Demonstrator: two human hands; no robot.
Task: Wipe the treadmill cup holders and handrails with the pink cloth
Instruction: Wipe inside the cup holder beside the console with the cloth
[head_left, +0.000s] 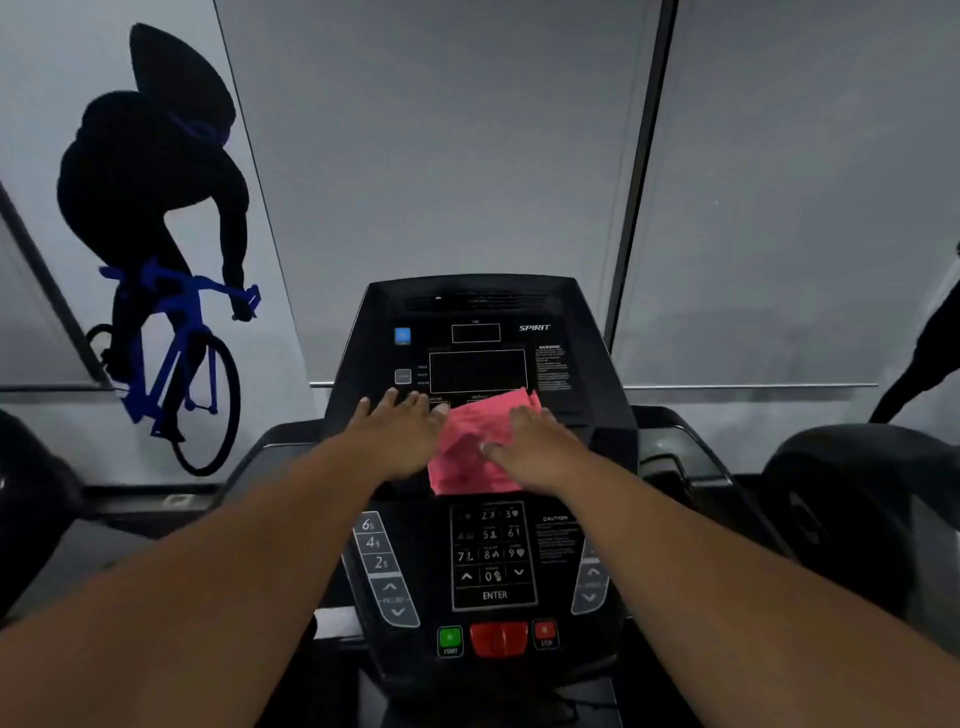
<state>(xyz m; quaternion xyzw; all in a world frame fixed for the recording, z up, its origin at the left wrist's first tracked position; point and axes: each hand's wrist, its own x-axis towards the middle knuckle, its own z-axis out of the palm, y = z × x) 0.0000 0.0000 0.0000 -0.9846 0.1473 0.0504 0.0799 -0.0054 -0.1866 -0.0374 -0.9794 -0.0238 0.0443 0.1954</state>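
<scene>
Low in the frame sit the keypad (493, 553) and red stop knob (498, 638), untouched. At centre the pink cloth (480, 447) lies spread on the treadmill console (597, 415); the right hand (540, 441) presses it flat, unclenched, likely to wipe, while the left hand (400, 426) rests open beside it, holding nothing

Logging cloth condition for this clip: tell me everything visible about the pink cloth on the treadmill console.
The pink cloth is a thin, soft-looking fabric, creased and loosely spread rather than folded neatly, with an upper corner peaking toward the dark display. It lies on the black treadmill console, between the display and the number keypad. The right hand rests flat on its right side, covering part of it. The left hand lies open beside its left edge, fingertips at or just touching it.
</scene>
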